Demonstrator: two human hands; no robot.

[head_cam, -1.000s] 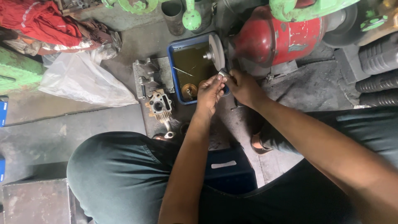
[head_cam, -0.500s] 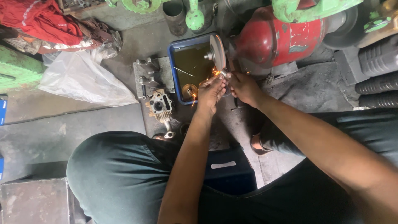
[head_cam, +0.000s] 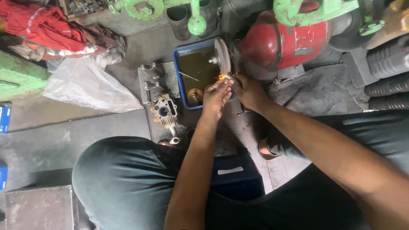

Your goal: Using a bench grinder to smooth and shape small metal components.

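Knees in dark trousers [head_cam: 123, 179] nearest, person squatting on concrete floor [head_cam: 47, 132]. Both forearms reach forward and meet. Left hand [head_cam: 216, 97] and right hand [head_cam: 249, 91] are close together, fingertips pinched on a small metal piece [head_cam: 228, 77], too small to identify. Piece sits just ahead of both hands, pressed against lower edge of grinding wheel [head_cam: 222, 56]; orange sparks at the contact. Wheel stands upright, edge-on, axle running rightward into red grinder motor [head_cam: 285, 42]. Left hand slightly nearer the wheel face. Blue tray [head_cam: 176, 76] with murky liquid lies under and left of wheel. Grey engine parts [head_cam: 164, 108] further left.
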